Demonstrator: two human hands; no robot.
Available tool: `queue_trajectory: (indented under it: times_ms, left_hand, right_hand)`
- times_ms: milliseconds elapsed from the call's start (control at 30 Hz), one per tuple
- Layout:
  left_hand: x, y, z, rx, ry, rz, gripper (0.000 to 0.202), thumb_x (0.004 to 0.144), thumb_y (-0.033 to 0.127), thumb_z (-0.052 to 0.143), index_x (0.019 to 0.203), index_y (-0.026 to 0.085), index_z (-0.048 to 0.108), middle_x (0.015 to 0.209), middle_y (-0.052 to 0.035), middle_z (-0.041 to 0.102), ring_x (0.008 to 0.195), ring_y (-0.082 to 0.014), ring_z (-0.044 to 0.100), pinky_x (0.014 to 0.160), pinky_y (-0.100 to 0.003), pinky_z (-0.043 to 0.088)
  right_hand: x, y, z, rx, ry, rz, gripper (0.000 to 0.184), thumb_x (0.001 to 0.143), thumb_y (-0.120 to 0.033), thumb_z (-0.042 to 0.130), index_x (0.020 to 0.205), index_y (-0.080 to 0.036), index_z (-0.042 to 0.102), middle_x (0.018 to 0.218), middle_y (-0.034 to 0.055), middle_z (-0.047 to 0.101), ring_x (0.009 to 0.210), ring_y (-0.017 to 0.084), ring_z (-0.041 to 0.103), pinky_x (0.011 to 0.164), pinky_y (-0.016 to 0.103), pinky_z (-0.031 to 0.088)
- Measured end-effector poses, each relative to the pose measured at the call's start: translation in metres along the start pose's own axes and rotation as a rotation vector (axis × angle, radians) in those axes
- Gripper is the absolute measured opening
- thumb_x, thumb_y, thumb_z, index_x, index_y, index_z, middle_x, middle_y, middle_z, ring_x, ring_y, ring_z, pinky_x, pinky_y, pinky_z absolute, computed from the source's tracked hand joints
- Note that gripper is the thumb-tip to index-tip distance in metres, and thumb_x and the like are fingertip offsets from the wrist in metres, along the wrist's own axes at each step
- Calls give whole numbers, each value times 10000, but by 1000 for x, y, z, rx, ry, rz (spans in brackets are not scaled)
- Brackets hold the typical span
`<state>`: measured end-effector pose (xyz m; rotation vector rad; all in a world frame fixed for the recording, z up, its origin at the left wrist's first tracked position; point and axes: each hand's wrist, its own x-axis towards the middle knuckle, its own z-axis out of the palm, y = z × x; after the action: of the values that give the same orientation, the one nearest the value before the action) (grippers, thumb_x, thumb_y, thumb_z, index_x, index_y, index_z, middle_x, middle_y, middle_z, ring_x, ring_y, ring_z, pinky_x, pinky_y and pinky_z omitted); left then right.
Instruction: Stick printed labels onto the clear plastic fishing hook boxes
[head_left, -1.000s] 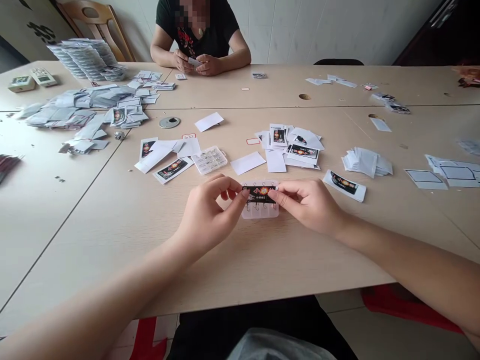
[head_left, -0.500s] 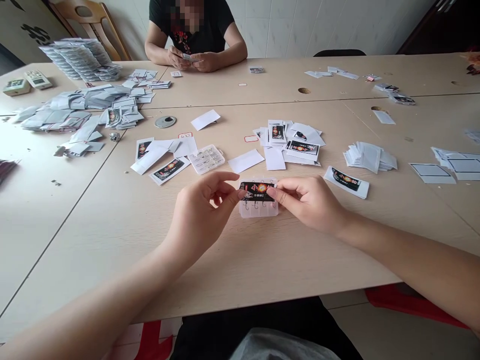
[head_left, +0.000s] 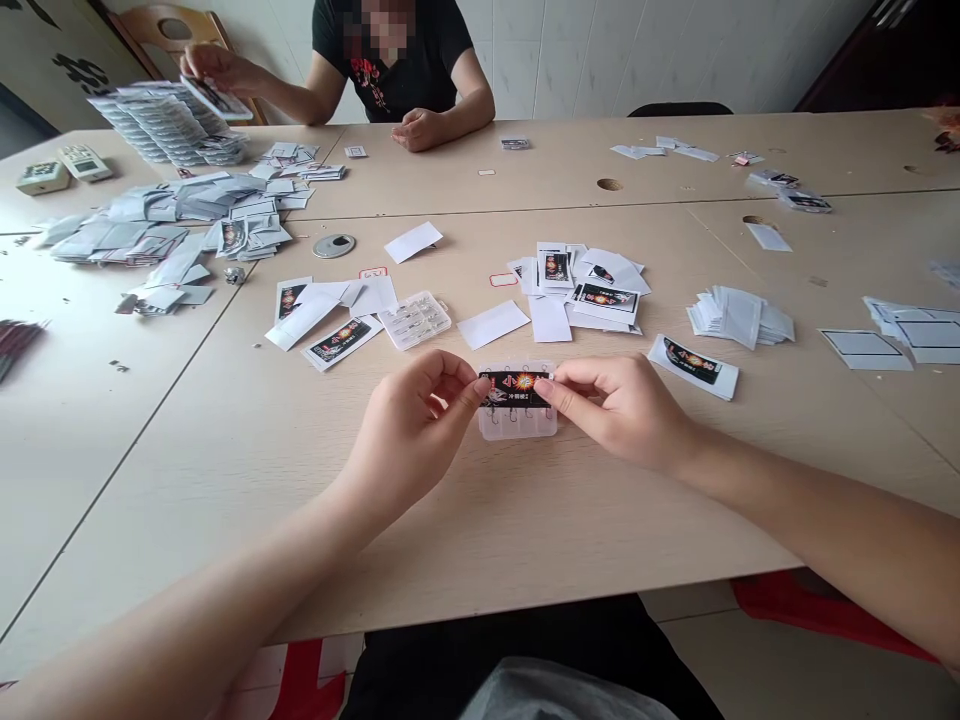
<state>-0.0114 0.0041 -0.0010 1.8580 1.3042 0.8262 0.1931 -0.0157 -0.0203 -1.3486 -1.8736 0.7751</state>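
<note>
Black printed label (head_left: pixel 514 391) held across clear plastic hook box (head_left: pixel 519 429).
Left of the box, the left hand (head_left: pixel 416 420) pinches one label end; right of it, the right hand (head_left: pixel 622 408) pinches the other. Thumbs (head_left: pixel 471 396) cover both ends; hooks (head_left: pixel 513 416) beneath are partly hidden. Label-to-box contact: I cannot tell.

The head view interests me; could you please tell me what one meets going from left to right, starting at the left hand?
Left hand → black printed label → right hand → pile of white pieces → black-lined white pieces.
</note>
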Motion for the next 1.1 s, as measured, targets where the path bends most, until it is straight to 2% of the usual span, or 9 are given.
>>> queue_trajectory:
  times_ms: [167, 400, 500, 567, 667, 833, 1100]
  left_hand:
    - [-2, -1, 0, 74, -3, 1, 224, 847, 404, 561, 786, 188, 548, 708, 6, 613, 642, -118, 549, 579, -237, 415]
    - [-1, 0, -1, 149, -2, -33, 242, 850, 423, 538, 788, 189, 554, 753, -11, 613, 622, -118, 522, 562, -236, 407]
    - [-1, 3, -2, 44, -53, -107, 239, 831, 419, 563, 798, 183, 564, 822, -29, 628, 604, -109, 526, 519, -225, 389]
    - [0, 4, -1, -81, -104, -173, 249, 825, 425, 572, 798, 179, 551, 797, -29, 634, 593, -110, 536, 494, -218, 370]
    - [2, 5, 1, -230, -138, -224, 265, 817, 423, 587, 764, 172, 519, 728, -25, 626, 640, -130, 567, 538, -225, 400]
    - [2, 4, 7, -304, -107, -232, 255, 806, 403, 608, 769, 172, 508, 737, -34, 635, 689, -154, 593, 588, -250, 441]
    - [-2, 1, 14, -270, -27, -216, 247, 805, 410, 598, 761, 178, 526, 696, -18, 615, 617, -137, 559, 517, -228, 414]
  right_hand:
    - [0, 0, 0, -16, 4, -2, 336, 892, -365, 513, 641, -150, 570, 504, -37, 396, 462, 74, 316, 435, 231, 235]
    - [-1, 1, 1, -10, 9, 3, 328, 895, -354, 506, 640, -153, 558, 501, -38, 381, 460, 77, 310, 432, 228, 235]
    - [-1, 0, 0, -18, 18, 1, 335, 890, -349, 511, 617, -156, 531, 495, -43, 358, 460, 74, 294, 431, 228, 225]
    - [-1, -1, 0, -26, 19, -1, 334, 886, -349, 514, 614, -156, 524, 500, -42, 361, 467, 74, 294, 434, 231, 220]
    - [-2, -3, -1, -21, 18, 10, 339, 886, -343, 507, 602, -157, 503, 512, -37, 374, 485, 78, 313, 449, 235, 230]
    - [-2, -4, -1, -7, 27, 37, 341, 879, -328, 502, 584, -159, 477, 510, -34, 379, 490, 81, 328, 452, 236, 236]
    - [-2, -8, -2, -47, 46, 76, 365, 857, -310, 518, 537, -161, 430, 464, -42, 354, 461, 73, 304, 434, 228, 227]
